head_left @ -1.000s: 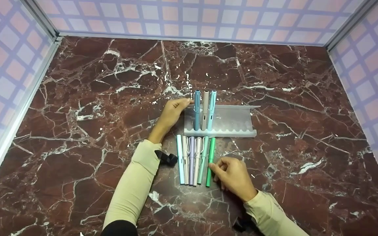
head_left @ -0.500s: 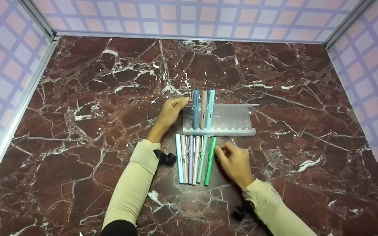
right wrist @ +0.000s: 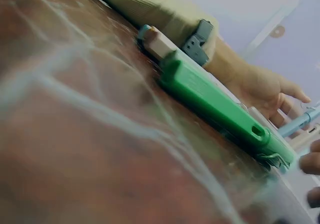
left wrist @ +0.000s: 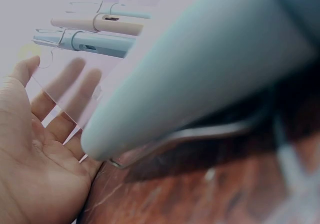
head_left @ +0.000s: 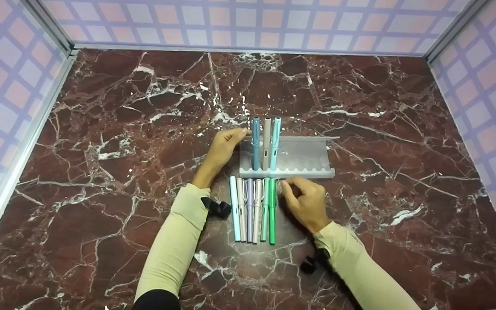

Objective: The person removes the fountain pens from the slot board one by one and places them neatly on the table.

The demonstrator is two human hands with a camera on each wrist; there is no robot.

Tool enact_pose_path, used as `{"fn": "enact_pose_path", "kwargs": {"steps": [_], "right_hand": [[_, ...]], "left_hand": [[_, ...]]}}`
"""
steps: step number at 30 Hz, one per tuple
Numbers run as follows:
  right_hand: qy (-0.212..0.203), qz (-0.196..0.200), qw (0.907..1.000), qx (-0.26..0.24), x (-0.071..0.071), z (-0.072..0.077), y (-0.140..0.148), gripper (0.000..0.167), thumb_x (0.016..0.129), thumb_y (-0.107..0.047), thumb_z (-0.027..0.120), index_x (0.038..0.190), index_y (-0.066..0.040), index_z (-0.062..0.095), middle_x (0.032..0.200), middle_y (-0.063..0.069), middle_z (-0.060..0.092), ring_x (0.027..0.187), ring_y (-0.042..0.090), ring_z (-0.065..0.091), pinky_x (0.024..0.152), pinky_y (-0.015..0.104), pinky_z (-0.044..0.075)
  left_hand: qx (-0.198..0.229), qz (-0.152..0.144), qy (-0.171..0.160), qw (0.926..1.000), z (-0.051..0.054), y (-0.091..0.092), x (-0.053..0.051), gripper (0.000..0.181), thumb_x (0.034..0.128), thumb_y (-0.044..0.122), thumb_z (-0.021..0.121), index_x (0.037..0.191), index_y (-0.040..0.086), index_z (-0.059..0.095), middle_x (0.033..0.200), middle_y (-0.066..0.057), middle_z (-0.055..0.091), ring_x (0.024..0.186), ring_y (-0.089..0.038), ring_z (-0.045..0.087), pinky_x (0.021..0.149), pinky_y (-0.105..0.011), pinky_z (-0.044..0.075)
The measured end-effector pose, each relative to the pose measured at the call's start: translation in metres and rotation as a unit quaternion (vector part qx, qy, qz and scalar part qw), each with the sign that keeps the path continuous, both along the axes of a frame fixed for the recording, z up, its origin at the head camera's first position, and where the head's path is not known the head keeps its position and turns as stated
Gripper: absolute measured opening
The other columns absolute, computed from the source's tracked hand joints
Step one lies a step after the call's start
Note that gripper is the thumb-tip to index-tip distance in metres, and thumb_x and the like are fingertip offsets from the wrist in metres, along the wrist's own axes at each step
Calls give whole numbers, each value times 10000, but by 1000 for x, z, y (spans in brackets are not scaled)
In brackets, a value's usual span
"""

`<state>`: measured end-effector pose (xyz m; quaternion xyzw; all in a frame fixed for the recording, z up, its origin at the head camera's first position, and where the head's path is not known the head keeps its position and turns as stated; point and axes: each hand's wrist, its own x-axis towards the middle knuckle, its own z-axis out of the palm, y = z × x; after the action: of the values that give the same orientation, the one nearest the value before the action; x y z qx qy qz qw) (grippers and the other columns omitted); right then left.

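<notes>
Three pens stand side by side in slots at the left end of the clear rack: blue, taupe and light blue. Six loose pens lie in a row on the marbled table, in front of the rack; the green pen is outermost right. Left hand: grasps the rack at its upper left corner, fingers visible through the panel. Right hand: in front of the rack, loosely bent, unloaded, just beside the green pen.
</notes>
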<state>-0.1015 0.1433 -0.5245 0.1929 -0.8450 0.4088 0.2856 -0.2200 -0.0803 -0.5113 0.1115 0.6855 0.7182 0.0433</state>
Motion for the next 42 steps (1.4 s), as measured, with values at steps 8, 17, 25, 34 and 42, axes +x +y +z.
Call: {"fn": "enact_pose_path", "kwargs": {"steps": [8, 17, 25, 34, 42], "right_hand": [[382, -577, 9976, -34, -30, 2, -6, 118, 839, -118, 746, 929, -49, 716, 880, 88, 720, 778, 279, 596, 739, 411, 446], [-291, -513, 9974, 413, -42, 4, -17, 297, 859, -175, 771, 1108, -28, 704, 900, 55, 754, 742, 258, 614, 736, 420, 388], [-655, -689, 9913, 913, -40, 5, -18, 266, 877, -253, 768, 1042, -48, 736, 862, 53, 760, 737, 261, 655, 739, 447, 390], [-880, -729, 9906, 759, -37, 6, -17, 259, 883, -245, 764, 1031, -36, 721, 871, 81, 756, 747, 275, 664, 771, 453, 405], [-864, -899, 9911, 462, -38, 6, -17, 150, 887, -182, 754, 961, -59, 712, 836, 66, 740, 686, 253, 620, 741, 440, 388]], "left_hand": [[6, -56, -72, 10000, 1, -1, 0, 280, 1029, 107, 509, 1117, -99, 677, 1145, -200, 716, 1109, -421, 626, 1007, -409, 497], [-161, -77, 15, 9998, 5, -1, 0, 298, 1030, 122, 513, 1133, -116, 659, 1173, -208, 704, 1137, -410, 614, 1033, -415, 474], [-98, -4, 44, 9999, 2, -1, -1, 278, 1022, 102, 515, 1113, -106, 675, 1147, -206, 715, 1104, -387, 635, 1002, -393, 498], [23, -10, 82, 10000, 0, 0, -1, 266, 1015, 73, 515, 1104, -126, 668, 1135, -212, 716, 1110, -425, 620, 1009, -424, 491], [76, -24, 97, 9999, 1, 0, -1, 261, 1014, 69, 517, 1086, -132, 668, 1110, -197, 726, 1113, -455, 612, 1025, -445, 484]]}}
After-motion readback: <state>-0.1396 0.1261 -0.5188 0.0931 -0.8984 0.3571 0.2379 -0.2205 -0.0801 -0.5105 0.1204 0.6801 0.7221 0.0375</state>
